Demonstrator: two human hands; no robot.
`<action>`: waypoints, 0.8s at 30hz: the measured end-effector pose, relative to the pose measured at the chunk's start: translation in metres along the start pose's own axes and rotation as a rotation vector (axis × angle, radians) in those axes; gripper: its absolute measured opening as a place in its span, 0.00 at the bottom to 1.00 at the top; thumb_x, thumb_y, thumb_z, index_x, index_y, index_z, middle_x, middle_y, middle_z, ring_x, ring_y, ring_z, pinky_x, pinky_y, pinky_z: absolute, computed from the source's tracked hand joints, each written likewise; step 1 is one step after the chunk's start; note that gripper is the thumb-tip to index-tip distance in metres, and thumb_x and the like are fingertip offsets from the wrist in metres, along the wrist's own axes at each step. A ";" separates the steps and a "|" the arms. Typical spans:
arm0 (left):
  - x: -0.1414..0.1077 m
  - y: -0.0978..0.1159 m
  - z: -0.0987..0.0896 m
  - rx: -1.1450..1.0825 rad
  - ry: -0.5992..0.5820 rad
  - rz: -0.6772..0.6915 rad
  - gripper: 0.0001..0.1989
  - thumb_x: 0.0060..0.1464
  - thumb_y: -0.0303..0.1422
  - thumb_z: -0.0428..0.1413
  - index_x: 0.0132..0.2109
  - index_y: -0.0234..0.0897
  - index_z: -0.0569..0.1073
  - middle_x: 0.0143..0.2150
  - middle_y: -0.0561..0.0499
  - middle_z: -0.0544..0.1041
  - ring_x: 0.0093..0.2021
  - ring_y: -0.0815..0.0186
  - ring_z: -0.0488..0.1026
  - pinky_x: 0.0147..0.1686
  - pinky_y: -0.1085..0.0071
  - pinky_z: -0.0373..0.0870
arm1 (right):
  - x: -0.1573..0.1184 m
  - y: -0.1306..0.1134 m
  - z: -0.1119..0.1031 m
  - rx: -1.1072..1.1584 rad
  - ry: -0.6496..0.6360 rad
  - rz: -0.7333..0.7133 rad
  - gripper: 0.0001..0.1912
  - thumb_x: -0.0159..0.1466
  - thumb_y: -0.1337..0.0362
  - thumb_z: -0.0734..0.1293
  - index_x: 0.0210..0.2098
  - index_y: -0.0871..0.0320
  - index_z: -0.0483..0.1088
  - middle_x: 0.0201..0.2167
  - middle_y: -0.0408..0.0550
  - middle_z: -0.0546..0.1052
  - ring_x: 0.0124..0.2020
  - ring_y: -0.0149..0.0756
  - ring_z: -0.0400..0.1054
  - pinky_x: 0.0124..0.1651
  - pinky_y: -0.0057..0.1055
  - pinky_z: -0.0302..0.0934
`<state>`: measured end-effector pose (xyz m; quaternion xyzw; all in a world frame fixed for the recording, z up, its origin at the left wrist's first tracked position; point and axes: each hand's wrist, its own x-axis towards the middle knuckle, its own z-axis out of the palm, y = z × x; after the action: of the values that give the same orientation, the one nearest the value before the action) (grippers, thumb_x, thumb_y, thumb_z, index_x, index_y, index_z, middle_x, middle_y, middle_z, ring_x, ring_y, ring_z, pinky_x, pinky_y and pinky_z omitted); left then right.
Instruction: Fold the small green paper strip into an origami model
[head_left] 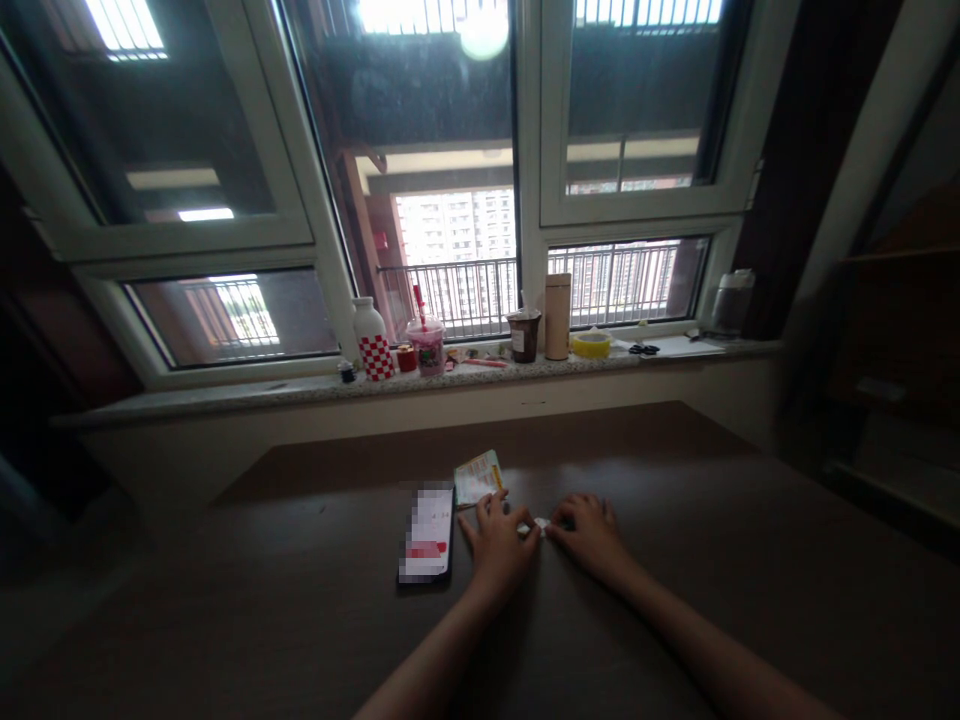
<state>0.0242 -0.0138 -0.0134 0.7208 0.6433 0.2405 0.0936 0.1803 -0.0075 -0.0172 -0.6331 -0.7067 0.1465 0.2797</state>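
Note:
My left hand [498, 542] rests on the brown table, its fingers bent and the index finger and thumb closed at one side of a small white piece [541, 524]. From the other side my right hand [592, 535] pinches the same piece, which looks like paper or thin wrapping; most of it is hidden by fingertips. Just beyond the left fingers lies a printed card or packet [477, 476], pale with yellow and green edges, partly covered by that hand. A phone [426, 535] with a lit, blurred screen lies left of my left hand.
The table [300, 600] ends before a stone windowsill [315, 391]. Along the sill stand a checkered bottle [373, 340], a pink drink cup [427, 345], a dark cup [523, 335], a tan flask [557, 317], yellow tape [591, 345], scissors [643, 349] and a clear jar [733, 303].

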 end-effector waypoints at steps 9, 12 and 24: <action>0.000 0.002 -0.001 0.053 -0.023 0.002 0.09 0.54 0.43 0.54 0.38 0.48 0.76 0.63 0.50 0.62 0.65 0.50 0.49 0.58 0.33 0.38 | 0.003 0.001 0.004 -0.046 -0.012 0.012 0.08 0.59 0.57 0.66 0.30 0.53 0.73 0.40 0.46 0.74 0.52 0.46 0.61 0.61 0.57 0.38; 0.000 0.001 -0.001 0.053 -0.036 0.003 0.09 0.53 0.42 0.55 0.39 0.48 0.76 0.64 0.50 0.61 0.65 0.50 0.49 0.58 0.33 0.38 | 0.003 0.002 0.006 -0.051 -0.013 0.010 0.07 0.58 0.58 0.67 0.29 0.53 0.72 0.39 0.46 0.74 0.51 0.46 0.61 0.61 0.57 0.37; 0.000 -0.004 0.004 0.058 -0.020 0.031 0.10 0.53 0.45 0.54 0.40 0.50 0.75 0.64 0.52 0.60 0.65 0.50 0.48 0.57 0.32 0.37 | 0.001 0.002 0.008 -0.057 0.008 0.031 0.09 0.58 0.55 0.67 0.27 0.54 0.71 0.39 0.46 0.74 0.52 0.46 0.61 0.61 0.53 0.38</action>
<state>0.0225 -0.0121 -0.0186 0.7355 0.6378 0.2159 0.0752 0.1775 -0.0045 -0.0248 -0.6522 -0.6997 0.1281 0.2621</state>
